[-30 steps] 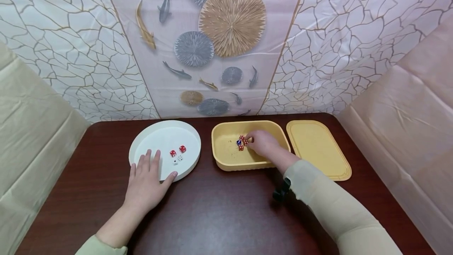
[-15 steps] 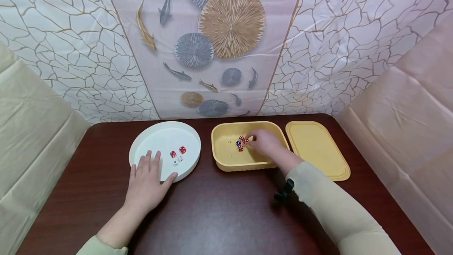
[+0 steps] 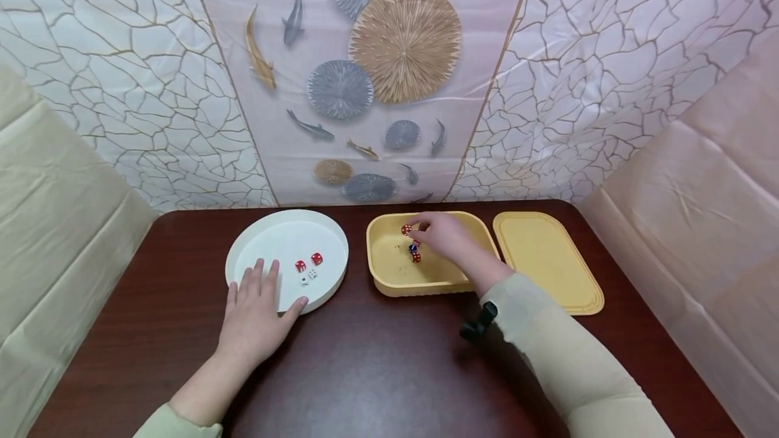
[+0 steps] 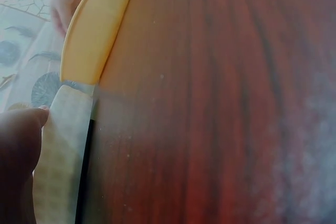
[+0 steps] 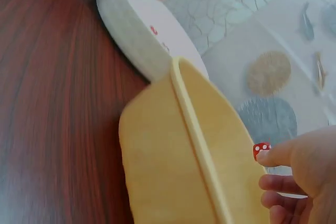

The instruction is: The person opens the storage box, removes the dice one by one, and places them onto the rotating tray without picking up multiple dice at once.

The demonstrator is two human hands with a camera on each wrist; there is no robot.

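Right hand (image 3: pixel 444 236) is pinching a white-dotted red die (image 3: pixel 406 229); left hand (image 3: pixel 252 323), spread, is touching a round white tray (image 3: pixel 274 240).

White pips mark the red die (image 5: pixel 261 149) pinched in the right hand (image 3: pixel 446 235), their number unclear. In the yellow rectangular box (image 3: pixel 420 288), the other red dice (image 3: pixel 416 257) bear white pips and the blue die (image 3: pixel 413 249) pale marks, too small to count. On the white round tray (image 3: pixel 282 242), the pair of red dice (image 3: pixel 317 259) shows white pips; of the white dice (image 3: pixel 304 281), the nearer shows one dark pip to the head camera, the farther several
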